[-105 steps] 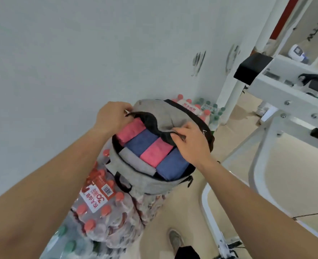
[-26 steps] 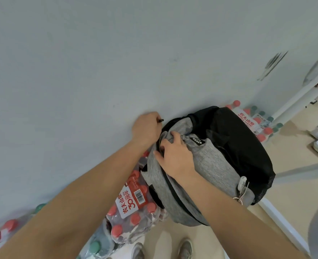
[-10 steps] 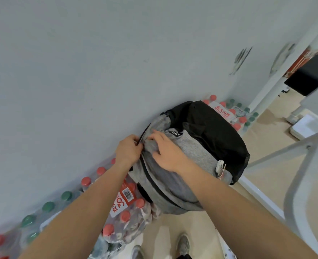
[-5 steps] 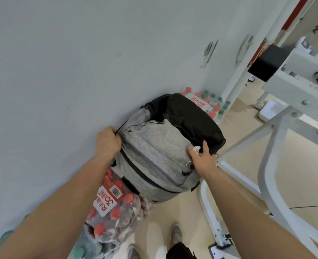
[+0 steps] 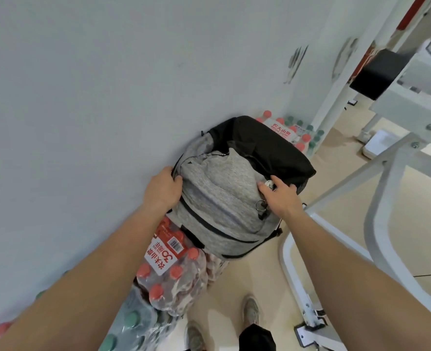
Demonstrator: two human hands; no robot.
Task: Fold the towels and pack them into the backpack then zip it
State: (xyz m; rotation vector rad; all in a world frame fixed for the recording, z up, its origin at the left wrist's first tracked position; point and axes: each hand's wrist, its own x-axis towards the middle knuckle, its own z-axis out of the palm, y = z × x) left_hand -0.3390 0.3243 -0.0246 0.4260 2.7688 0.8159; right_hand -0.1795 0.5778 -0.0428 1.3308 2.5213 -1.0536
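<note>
I look down from the head camera at a grey and black backpack (image 5: 224,196). It sits tilted on top of a shrink-wrapped pack of water bottles (image 5: 173,264) with red caps, and its back leans against a plain white wall (image 5: 82,97) on the left. The grey front faces up towards me, with a dark zip line running across it. The black upper part lies farther away.

The left hand (image 5: 164,191) grasps the backpack's left edge, next to the wall, with its fingers curled round the seam. The right hand (image 5: 281,198) lies on the backpack's right side, with the fingers fairly straight and spread. A small white tag (image 5: 268,184) sits between its thumb and forefinger, and a metal ring (image 5: 260,205) hangs just below the thumb. I cannot tell whether the hand pinches the tag or only rests beside it.

Both bare forearms reach in from the bottom corners and hide much of the near floor. A second pack of bottles (image 5: 291,134) stands behind the backpack, against the wall. Green-capped bottles (image 5: 133,323) lie at the lower left, partly behind the left arm. On the right, a white metal frame (image 5: 386,173) stands close to the backpack, and its lower bar passes just beside the right wrist. A black pad (image 5: 376,72) sits on the frame at the upper right. Two shoes (image 5: 251,310) stand on the beige floor (image 5: 335,224) below the backpack.
</note>
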